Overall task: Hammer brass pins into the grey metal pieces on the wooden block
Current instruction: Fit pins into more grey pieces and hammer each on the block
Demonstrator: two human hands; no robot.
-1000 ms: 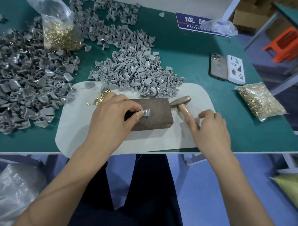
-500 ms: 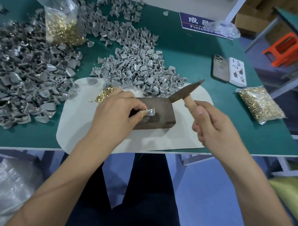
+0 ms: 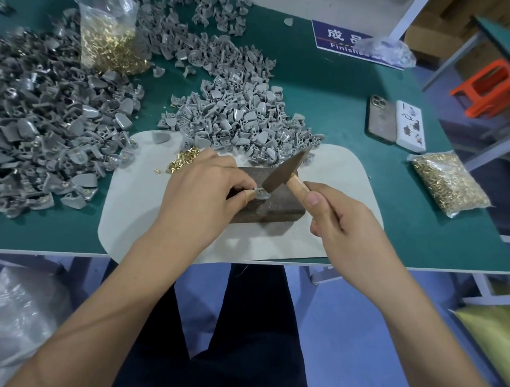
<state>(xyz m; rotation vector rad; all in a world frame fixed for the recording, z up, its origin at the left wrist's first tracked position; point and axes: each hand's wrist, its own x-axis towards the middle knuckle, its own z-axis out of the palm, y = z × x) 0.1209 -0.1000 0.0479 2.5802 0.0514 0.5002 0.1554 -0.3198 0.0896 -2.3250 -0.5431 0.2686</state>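
A dark wooden block (image 3: pixel 273 210) lies on a white mat (image 3: pixel 138 216) near the table's front edge. My left hand (image 3: pixel 201 195) pinches a small grey metal piece (image 3: pixel 262 193) on top of the block. My right hand (image 3: pixel 339 219) grips the wooden handle of a hammer (image 3: pixel 288 172), whose head is tilted down with its lower end on the grey piece. A little heap of loose brass pins (image 3: pixel 182 161) lies on the mat just behind my left hand. The pin in the piece is hidden under the hammer head.
Heaps of grey metal pieces cover the green table at left (image 3: pixel 38 138) and behind the block (image 3: pixel 239 118). Bags of brass pins stand at back left (image 3: pixel 110 44) and right (image 3: pixel 449 182). A phone (image 3: pixel 382 120) and a white box (image 3: pixel 410 126) lie at right.
My right hand picked the hammer up off the mat, raised it, and has now brought its head down onto the grey piece. My left hand kept holding the piece.
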